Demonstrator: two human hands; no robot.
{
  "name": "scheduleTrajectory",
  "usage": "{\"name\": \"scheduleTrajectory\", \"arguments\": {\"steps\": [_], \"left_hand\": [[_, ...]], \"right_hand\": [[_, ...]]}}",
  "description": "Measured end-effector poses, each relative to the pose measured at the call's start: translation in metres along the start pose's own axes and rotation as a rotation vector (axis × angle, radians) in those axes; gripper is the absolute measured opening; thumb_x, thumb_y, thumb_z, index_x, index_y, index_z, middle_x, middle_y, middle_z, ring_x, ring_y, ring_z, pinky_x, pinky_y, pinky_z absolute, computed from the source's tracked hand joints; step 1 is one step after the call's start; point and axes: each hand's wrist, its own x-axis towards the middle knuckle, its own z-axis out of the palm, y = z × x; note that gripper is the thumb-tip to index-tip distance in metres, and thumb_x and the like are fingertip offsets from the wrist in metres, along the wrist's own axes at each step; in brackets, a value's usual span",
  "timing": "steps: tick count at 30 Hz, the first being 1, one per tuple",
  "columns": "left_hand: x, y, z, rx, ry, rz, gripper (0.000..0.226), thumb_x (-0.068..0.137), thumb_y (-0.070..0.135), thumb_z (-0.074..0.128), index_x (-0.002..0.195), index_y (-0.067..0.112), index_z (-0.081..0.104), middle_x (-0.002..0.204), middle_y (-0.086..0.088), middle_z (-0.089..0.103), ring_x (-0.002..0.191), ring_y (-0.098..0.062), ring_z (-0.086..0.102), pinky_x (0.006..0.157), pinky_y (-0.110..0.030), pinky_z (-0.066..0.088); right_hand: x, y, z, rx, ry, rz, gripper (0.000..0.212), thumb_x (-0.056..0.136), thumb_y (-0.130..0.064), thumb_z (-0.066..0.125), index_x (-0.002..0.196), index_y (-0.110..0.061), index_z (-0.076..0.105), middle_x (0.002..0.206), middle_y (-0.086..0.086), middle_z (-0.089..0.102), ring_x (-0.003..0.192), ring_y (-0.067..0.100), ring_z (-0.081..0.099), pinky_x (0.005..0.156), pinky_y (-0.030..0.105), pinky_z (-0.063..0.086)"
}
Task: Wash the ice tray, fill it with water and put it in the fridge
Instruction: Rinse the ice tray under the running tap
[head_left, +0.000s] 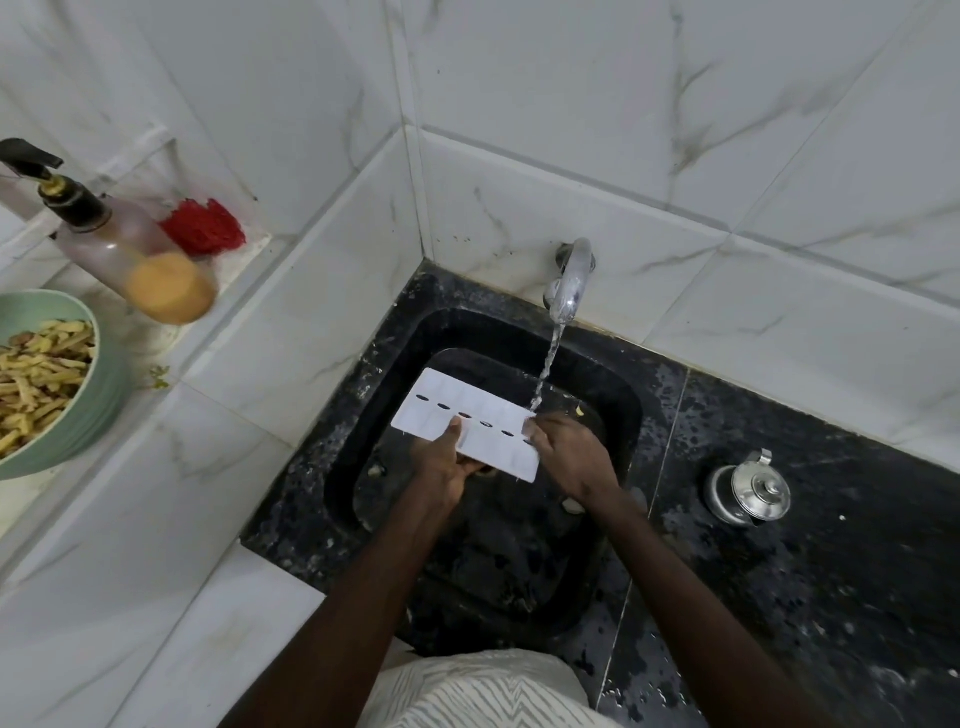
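Over sink (493, 566), ice tray (467, 396) tight in left hand (445, 478), right hand (571, 457)

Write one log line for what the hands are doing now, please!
step: washing | left hand: holds ice tray | right hand: holds tray's right end | tap: running onto that end | place: over sink

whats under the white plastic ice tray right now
The left hand grips the white plastic ice tray, thumb on top, fingers mostly hidden beneath. Below it lies the black stone sink. The basin floor directly under the tray is covered.
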Motion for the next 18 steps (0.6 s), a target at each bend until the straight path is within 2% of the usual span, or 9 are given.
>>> {"name": "scheduleTrajectory", "arguments": {"steps": [3, 6, 8, 11, 14, 16, 18], "left_hand": [[0.002, 0.008, -0.004, -0.017, -0.035, 0.034, 0.037, 0.097, 0.005, 0.067, 0.133, 0.008, 0.057, 0.126, -0.017, 0.068, 0.119, -0.042, 0.065, 0.081, -0.06, 0.059], [0.003, 0.011, -0.007, 0.005, -0.054, 0.038, 0.038, 0.097, 0.008, 0.069, 0.133, 0.008, 0.057, 0.125, -0.017, 0.069, 0.111, -0.037, 0.069, 0.076, -0.057, 0.062], [-0.002, 0.009, -0.002, 0.008, -0.073, 0.021, 0.045, 0.097, 0.014, 0.07, 0.138, 0.005, 0.055, 0.13, -0.019, 0.068, 0.114, -0.039, 0.068, 0.078, -0.059, 0.061], [-0.002, 0.01, 0.004, 0.011, -0.088, 0.046, 0.048, 0.097, 0.018, 0.071, 0.14, 0.006, 0.055, 0.131, -0.02, 0.068, 0.119, -0.041, 0.067, 0.081, -0.062, 0.061], [0.005, 0.023, -0.007, 0.034, -0.057, 0.102, 0.035, 0.096, 0.018, 0.073, 0.129, 0.012, 0.061, 0.125, -0.017, 0.071, 0.111, -0.035, 0.071, 0.072, -0.054, 0.063], [0.007, 0.026, -0.015, 0.065, -0.038, 0.106, 0.039, 0.094, 0.017, 0.076, 0.13, 0.012, 0.062, 0.124, -0.015, 0.072, 0.112, -0.035, 0.071, 0.069, -0.051, 0.063], [0.005, 0.022, -0.016, 0.066, -0.065, 0.093, 0.045, 0.094, 0.017, 0.074, 0.136, 0.01, 0.059, 0.126, -0.015, 0.072, 0.113, -0.035, 0.071, 0.07, -0.052, 0.063]], "right_hand": [[-0.007, -0.001, -0.001, -0.019, -0.043, -0.071, 0.048, 0.101, -0.05, 0.035, 0.13, -0.032, 0.069, 0.141, -0.019, 0.059, 0.127, 0.007, 0.056, 0.102, 0.038, 0.05], [-0.009, -0.001, -0.013, -0.143, -0.029, -0.102, 0.042, 0.102, -0.049, 0.034, 0.125, -0.037, 0.068, 0.138, -0.022, 0.057, 0.12, 0.009, 0.059, 0.092, 0.038, 0.054], [-0.006, -0.002, -0.015, -0.175, 0.007, -0.068, 0.042, 0.103, -0.05, 0.034, 0.125, -0.036, 0.068, 0.141, -0.022, 0.056, 0.12, 0.012, 0.059, 0.09, 0.039, 0.055], [0.0, -0.005, -0.007, -0.039, -0.006, -0.068, 0.054, 0.103, -0.057, 0.03, 0.133, -0.031, 0.066, 0.146, -0.016, 0.054, 0.13, 0.011, 0.055, 0.102, 0.041, 0.051], [-0.006, -0.004, -0.013, 0.06, -0.055, -0.181, 0.056, 0.102, -0.054, 0.032, 0.131, -0.024, 0.07, 0.14, -0.01, 0.062, 0.13, 0.01, 0.056, 0.109, 0.034, 0.045], [-0.009, -0.001, -0.021, -0.009, -0.076, -0.229, 0.054, 0.103, -0.053, 0.031, 0.129, -0.028, 0.071, 0.138, -0.013, 0.064, 0.13, 0.007, 0.056, 0.107, 0.034, 0.047], [-0.008, 0.001, -0.022, -0.119, -0.053, -0.2, 0.055, 0.103, -0.06, 0.027, 0.132, -0.036, 0.067, 0.142, -0.02, 0.06, 0.131, 0.004, 0.054, 0.103, 0.036, 0.051]]}}
